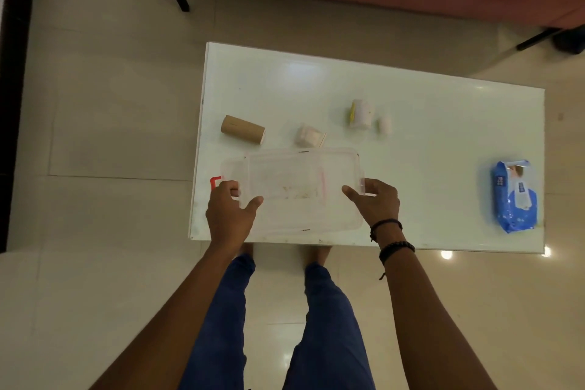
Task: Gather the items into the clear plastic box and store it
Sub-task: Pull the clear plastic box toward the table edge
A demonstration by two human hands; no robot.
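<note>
Your hands sit at the two short ends of the clear box [297, 190], which rests on the white table [427, 136] near its front-left corner, lid on. Your left hand [229, 215] curls over the left end, fingers wrapped around the latch there and thumb stretched inward along the lid; a red clip [215, 182] shows just beyond your knuckles. Your right hand [376, 201] closes on the right end, fingers hooked over the latch and thumb pressed on the lid's top. Both hands are partly closed around the box ends, not flat. Whether the box is lifted off the table or still resting, the view does not tell.

Beyond the box, away from you, lie the loose items: a cardboard tube [243, 130] on its side to the left, a small white packet [308, 136] touching or just beside the box's far edge, a white roll [361, 114] farther back, and a small white cylinder [384, 125] beside it. A blue wipes pack [514, 196] lies well apart, far to your right near the table's edge.
</note>
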